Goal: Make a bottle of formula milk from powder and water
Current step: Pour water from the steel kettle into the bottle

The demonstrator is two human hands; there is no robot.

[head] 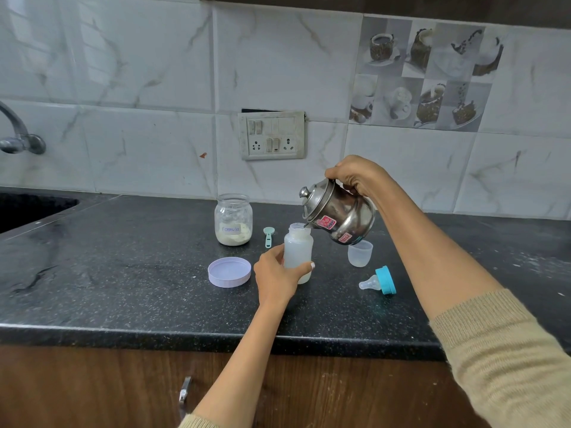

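Item: bottle [298, 251] upright on counter [129, 273], gripped by our left hand [276, 273]; right hand [352, 177] clamps tilted kettle [336, 213]; we risk overfilling, spout misaligned.

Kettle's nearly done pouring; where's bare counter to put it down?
Open counter lies right of the clear cap and teat ring. Another wide patch lies left of the purple lid, toward the sink. It is crowded between the formula jar and the bottle.
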